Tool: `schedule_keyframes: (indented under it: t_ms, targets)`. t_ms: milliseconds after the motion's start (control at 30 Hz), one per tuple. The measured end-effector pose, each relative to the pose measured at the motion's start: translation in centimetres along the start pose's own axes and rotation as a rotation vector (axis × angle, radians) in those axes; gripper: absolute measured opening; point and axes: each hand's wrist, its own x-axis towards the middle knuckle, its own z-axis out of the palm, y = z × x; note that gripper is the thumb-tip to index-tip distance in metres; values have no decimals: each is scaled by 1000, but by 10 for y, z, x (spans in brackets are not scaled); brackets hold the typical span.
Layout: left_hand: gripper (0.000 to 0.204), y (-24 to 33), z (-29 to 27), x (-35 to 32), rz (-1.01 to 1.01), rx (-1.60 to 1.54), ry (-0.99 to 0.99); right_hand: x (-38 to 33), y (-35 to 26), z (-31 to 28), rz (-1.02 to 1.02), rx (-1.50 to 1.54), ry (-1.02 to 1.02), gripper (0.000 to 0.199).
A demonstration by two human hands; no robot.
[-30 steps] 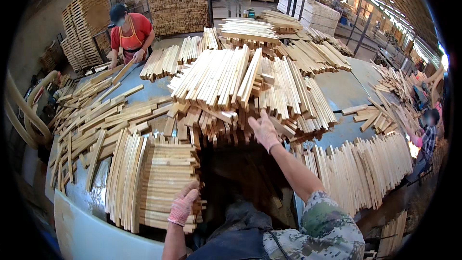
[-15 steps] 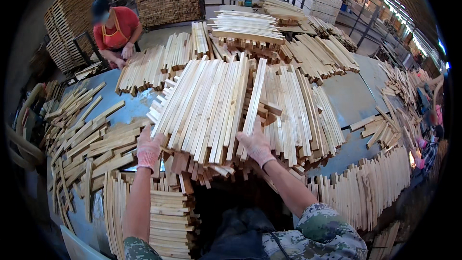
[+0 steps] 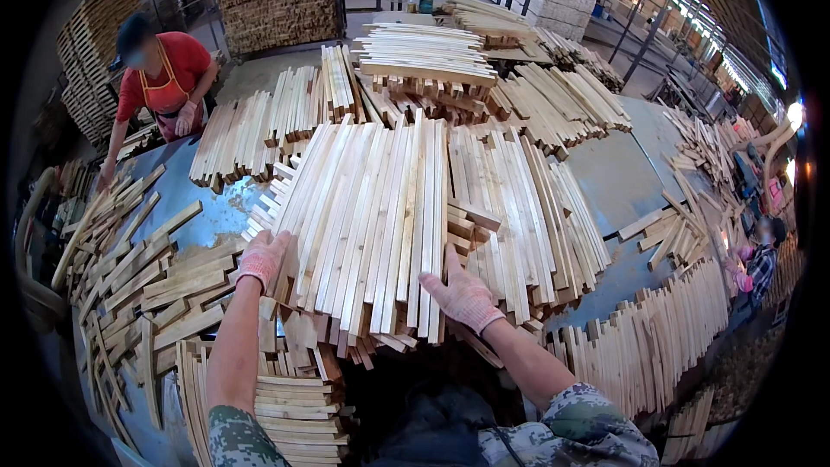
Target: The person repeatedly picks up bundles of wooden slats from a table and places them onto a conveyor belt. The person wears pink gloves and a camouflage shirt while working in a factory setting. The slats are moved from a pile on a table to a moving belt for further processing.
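A wide row of pale wooden strips (image 3: 359,216) lies side by side in front of me, on top of a pile of wood. My left hand (image 3: 264,259), in a pinkish-white glove, is closed against the row's left edge near its front end. On the right side my right hand (image 3: 464,296), gloved alike, grips the outermost strips, its thumb laid toward them and its fingers along their side. The row is squeezed between both hands. My fingertips are partly hidden by the wood.
Loose strips (image 3: 186,281) lie jumbled on the blue table (image 3: 177,173) at left. More rows of strips (image 3: 523,216) flank the right side. Across the table stands a co-worker in a red top (image 3: 164,78), one arm reaching to the loose wood. Stacked timber (image 3: 277,0) rises behind.
My right hand has brought the slanted strip leftward against the row, closing the gap. Both hands sit slightly lower in the picture. The co-worker has shifted left and reached out an arm.
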Motion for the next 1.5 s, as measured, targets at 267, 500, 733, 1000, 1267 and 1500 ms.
schedule_keyframes:
  t_ms: [267,500,733,1000,1267,1500]
  targets:
    - [74,12,-3,-16,35,275,-98,25,21,-4,-32,106,8,109]
    - [69,1,-4,-23,101,109,-206,26,28,-30,22,113,-91,118]
    - [90,42,9,-8,-7,60,-271,50,54,6,-70,600,-50,126]
    - [86,22,19,1,31,-605,-430,56,63,19,-156,1033,-107,132]
    - [95,13,30,-23,133,-875,-437,25,47,-21,-236,1107,-157,111]
    - [90,1,4,-78,181,-917,-339,-11,37,-25,-299,1021,-124,107]
